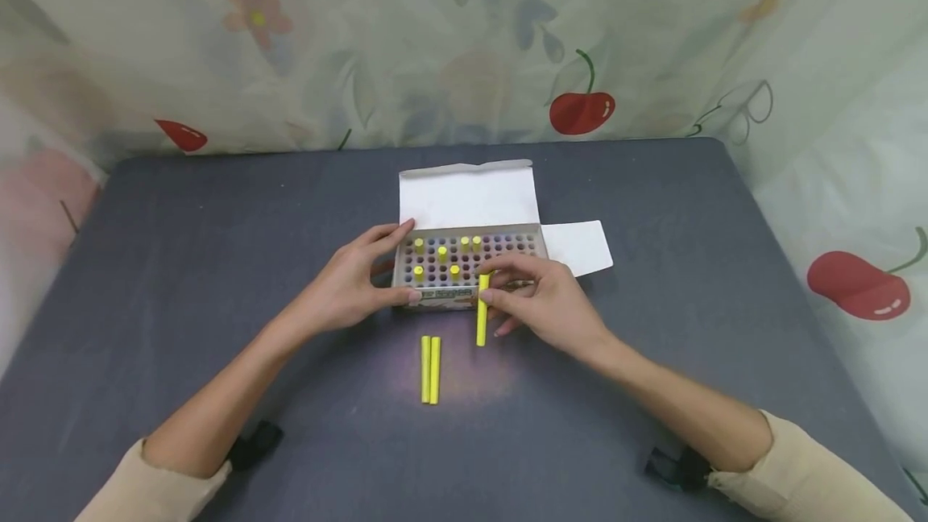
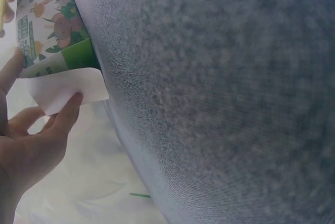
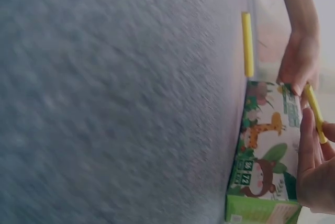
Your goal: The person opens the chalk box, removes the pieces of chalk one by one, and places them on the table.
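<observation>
Yellow all over and slim as a pencil, the stick (image 1: 482, 316) was pinched between the thumb and forefinger of the right hand (image 1: 547, 300), the two fingers closed down to its width near its far end. It hung over the worktop (image 1: 616, 425), just in front of the printed box (image 1: 438, 303), its far end overlapping the front edge in the head view. Its surface looked plain and even along its length. Its long axis ran from the person toward the box, and the right wrist view gave it a slight slant; I cannot tell how steep.

Only from the head did the rows of holes show, with several yellow stubs (image 1: 442, 254) standing in them. The wrist views gave the front face instead: a giraffe (image 3: 267, 129), other animals and green leaves. The left wrist view alone showed a white flap (image 2: 68, 88) at the box's left end, with fingers of the left hand (image 1: 351, 284) against it. That hand spanned the end, thumb in front and forefinger behind, gripping it. Behind stood the white lid (image 1: 467, 198). Two spare sticks (image 1: 435, 373) lay parallel on the worktop, pointing toward the box.
</observation>
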